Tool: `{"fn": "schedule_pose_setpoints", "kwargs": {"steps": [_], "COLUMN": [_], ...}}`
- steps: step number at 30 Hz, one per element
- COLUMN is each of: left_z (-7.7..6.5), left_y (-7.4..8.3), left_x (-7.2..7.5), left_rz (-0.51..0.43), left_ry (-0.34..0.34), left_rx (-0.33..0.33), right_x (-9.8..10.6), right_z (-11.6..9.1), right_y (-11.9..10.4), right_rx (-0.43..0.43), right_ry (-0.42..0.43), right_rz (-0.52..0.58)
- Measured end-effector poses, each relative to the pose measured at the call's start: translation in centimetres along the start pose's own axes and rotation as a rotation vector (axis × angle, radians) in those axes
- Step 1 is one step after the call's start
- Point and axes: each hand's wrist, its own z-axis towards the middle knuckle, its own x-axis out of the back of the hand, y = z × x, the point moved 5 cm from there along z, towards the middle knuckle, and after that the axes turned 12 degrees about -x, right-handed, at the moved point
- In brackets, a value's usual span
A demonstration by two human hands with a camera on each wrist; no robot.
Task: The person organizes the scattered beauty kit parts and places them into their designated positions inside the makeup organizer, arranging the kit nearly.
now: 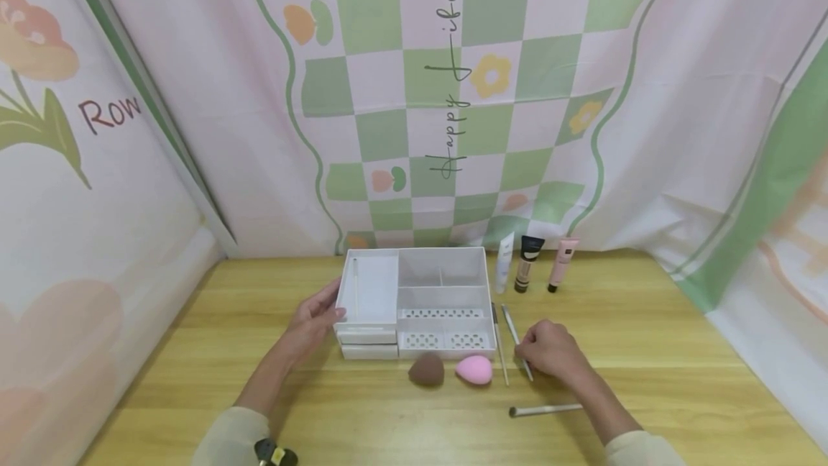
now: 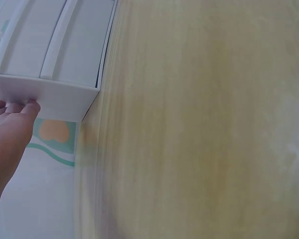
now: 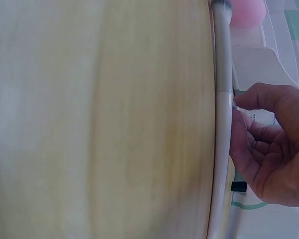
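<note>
A white organizer box (image 1: 366,286) with two small drawers at its front left stands on the table. My left hand (image 1: 310,326) holds its left side, the thumb over the rim and the other fingers against the outer wall (image 2: 60,99). To the right of the box, my right hand (image 1: 553,349) pinches a slim makeup brush (image 1: 509,320) between thumb and index finger; the brush slants close over the table. A second thin brush (image 1: 500,347) lies just left of it. Nearer me lies a thicker white-handled brush (image 1: 546,409), seen large in the right wrist view.
A brown makeup sponge (image 1: 427,370) and a pink one (image 1: 475,370) sit before the box. Behind my right hand stand a white tube (image 1: 503,268), a black tube (image 1: 527,268) and a pink tube (image 1: 562,265). One thin brush (image 1: 355,282) lies in the box's upper-left tray.
</note>
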Motion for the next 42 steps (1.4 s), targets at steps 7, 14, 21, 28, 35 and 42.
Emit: {"fn": "schedule_pose_setpoints", "kwargs": {"steps": [7,14,21,28,35,42], "left_z": [-0.03,-0.06,-0.02,-0.06,-0.06,0.01], "left_y": [-0.02,-0.01,-0.04,-0.04,-0.01,-0.14], "left_x": [0.0,0.03,0.04,0.08,0.09,0.15], "left_rz": [-0.004,-0.003,-0.01,-0.008,-0.004,0.0], "left_ry": [-0.011,-0.01,-0.017,-0.018,-0.017,-0.019], "left_rx": [-0.007,-0.008,-0.021,-0.017,-0.008,-0.008], "right_x": [-0.05,-0.13,-0.08,-0.07,-0.23,-0.09], "right_z": [-0.03,0.19,0.05,0.14,0.26,0.04], "right_y": [0.39,0.75,0.65,0.66,0.78,0.57], "right_rx": [-0.03,-0.046,-0.065,-0.081,-0.079,-0.066], "right_ry": [-0.046,-0.084,-0.105,-0.137,-0.177,-0.196], "right_rz": [0.044,0.118,0.177,0.236,0.313,0.382]}}
